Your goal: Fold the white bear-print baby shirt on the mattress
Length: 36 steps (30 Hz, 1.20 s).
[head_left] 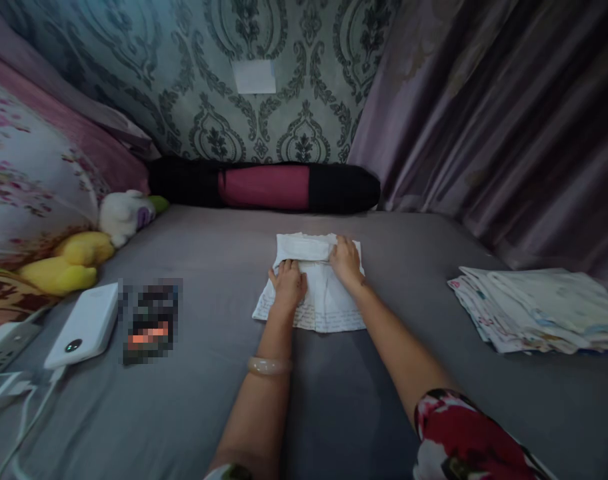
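Note:
A small white cloth point(324, 307) lies on the grey bed sheet point(334, 400), its far edge folded over into a thick band. My left hand point(287, 283) rests on the cloth's left part, fingers curled at the fold. My right hand point(346, 261) grips the folded band at its right end. A pale bangle sits on my left wrist.
A stack of folded cloths point(539, 308) lies at the right. A black and red bolster point(264, 185) runs along the patterned wall. Yellow point(69, 263) and white point(124, 215) soft toys, a white power bank point(84, 325) with cables and a blurred object point(151, 320) sit at the left. Curtains hang on the right.

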Each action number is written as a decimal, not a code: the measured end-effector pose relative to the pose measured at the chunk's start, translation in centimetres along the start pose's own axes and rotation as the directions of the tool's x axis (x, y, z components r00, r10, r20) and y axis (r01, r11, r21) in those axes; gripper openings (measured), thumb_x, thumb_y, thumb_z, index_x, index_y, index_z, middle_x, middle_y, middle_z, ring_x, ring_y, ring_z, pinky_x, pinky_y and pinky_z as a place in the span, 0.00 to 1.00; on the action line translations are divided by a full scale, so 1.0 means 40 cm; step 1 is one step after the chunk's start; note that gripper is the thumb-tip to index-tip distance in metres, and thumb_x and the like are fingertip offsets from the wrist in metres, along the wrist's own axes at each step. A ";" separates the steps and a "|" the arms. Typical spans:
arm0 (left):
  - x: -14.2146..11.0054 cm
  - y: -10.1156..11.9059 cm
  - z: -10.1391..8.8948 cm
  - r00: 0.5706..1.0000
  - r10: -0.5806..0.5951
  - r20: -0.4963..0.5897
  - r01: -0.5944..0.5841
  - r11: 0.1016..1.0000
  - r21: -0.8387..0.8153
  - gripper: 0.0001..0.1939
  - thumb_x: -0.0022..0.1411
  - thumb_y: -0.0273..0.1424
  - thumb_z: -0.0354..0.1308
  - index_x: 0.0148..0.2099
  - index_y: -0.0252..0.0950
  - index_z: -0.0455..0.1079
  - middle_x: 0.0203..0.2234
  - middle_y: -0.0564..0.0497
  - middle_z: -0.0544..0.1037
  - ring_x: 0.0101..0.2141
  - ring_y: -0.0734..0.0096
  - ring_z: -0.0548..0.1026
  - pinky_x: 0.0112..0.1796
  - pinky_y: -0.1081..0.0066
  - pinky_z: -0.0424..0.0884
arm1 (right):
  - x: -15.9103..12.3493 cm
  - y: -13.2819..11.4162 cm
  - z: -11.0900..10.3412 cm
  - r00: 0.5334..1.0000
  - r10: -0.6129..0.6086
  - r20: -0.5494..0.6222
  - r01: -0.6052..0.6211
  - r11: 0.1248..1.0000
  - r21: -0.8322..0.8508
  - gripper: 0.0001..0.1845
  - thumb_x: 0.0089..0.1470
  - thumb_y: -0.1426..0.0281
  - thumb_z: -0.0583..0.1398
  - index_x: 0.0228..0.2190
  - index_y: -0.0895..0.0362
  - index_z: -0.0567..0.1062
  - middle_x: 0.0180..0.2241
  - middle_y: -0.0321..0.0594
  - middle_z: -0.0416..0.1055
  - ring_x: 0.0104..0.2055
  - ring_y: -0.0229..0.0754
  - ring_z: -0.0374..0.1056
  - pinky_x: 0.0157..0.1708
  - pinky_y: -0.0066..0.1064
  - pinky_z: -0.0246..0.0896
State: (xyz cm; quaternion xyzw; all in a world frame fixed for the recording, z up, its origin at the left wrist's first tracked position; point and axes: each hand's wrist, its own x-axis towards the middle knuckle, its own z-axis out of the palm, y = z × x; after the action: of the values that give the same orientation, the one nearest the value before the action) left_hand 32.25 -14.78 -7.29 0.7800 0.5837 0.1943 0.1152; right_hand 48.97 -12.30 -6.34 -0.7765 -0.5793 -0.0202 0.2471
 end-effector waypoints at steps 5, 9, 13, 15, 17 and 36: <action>0.007 0.001 -0.009 0.994 -0.054 -0.098 0.046 0.995 -0.084 0.16 0.61 0.24 0.48 0.48 0.37 0.71 0.46 0.44 0.77 0.50 0.59 0.71 0.56 0.53 0.54 | -0.014 -0.049 0.026 0.958 -0.213 0.190 0.229 0.972 -0.062 0.29 0.66 0.64 0.44 0.64 0.65 0.56 0.66 0.51 0.50 0.69 0.51 0.40 0.66 0.47 0.32; 0.012 0.007 -0.021 0.986 -0.106 -0.125 0.094 0.991 -0.099 0.15 0.63 0.26 0.47 0.47 0.38 0.72 0.42 0.45 0.78 0.47 0.59 0.72 0.51 0.58 0.58 | -0.015 -0.054 0.047 0.935 -0.166 0.313 0.198 0.977 -0.074 0.31 0.67 0.58 0.40 0.65 0.59 0.54 0.69 0.47 0.43 0.70 0.52 0.34 0.66 0.51 0.30; 0.011 0.013 -0.019 0.988 -0.079 -0.130 0.068 0.994 -0.086 0.17 0.64 0.27 0.47 0.52 0.39 0.70 0.49 0.44 0.74 0.50 0.59 0.70 0.51 0.59 0.59 | -0.013 -0.050 0.052 0.906 -0.155 0.395 0.197 0.978 -0.068 0.31 0.67 0.57 0.40 0.66 0.56 0.54 0.69 0.45 0.44 0.70 0.52 0.35 0.66 0.51 0.31; 0.009 0.014 -0.015 0.991 -0.067 -0.119 0.059 0.996 -0.074 0.18 0.64 0.28 0.47 0.54 0.40 0.68 0.53 0.45 0.72 0.52 0.59 0.68 0.51 0.59 0.59 | -0.012 -0.050 0.052 0.907 -0.160 0.390 0.200 0.978 -0.065 0.31 0.67 0.57 0.40 0.65 0.56 0.54 0.69 0.45 0.44 0.70 0.52 0.35 0.66 0.51 0.31; 0.007 0.013 -0.012 0.993 -0.062 -0.099 0.056 0.997 -0.056 0.19 0.64 0.29 0.48 0.56 0.41 0.67 0.55 0.46 0.71 0.54 0.58 0.67 0.52 0.59 0.60 | -0.011 -0.049 0.050 0.910 -0.163 0.382 0.202 0.977 -0.064 0.31 0.67 0.57 0.40 0.65 0.56 0.54 0.68 0.46 0.45 0.70 0.53 0.35 0.65 0.51 0.31; 0.007 0.003 -0.004 0.998 -0.051 -0.032 0.052 0.998 0.025 0.17 0.65 0.30 0.48 0.54 0.38 0.67 0.56 0.44 0.70 0.54 0.57 0.67 0.53 0.57 0.60 | 0.004 -0.077 0.075 0.925 -0.215 0.312 0.243 0.968 -0.055 0.30 0.67 0.58 0.42 0.65 0.56 0.55 0.67 0.49 0.49 0.69 0.52 0.41 0.64 0.54 0.34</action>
State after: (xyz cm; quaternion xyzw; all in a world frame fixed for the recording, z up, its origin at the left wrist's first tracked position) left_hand 32.34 -14.57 -7.05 0.7630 0.6078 0.1956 0.1008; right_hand 45.45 -10.30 -7.82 -0.7079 -0.6955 0.0439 0.1148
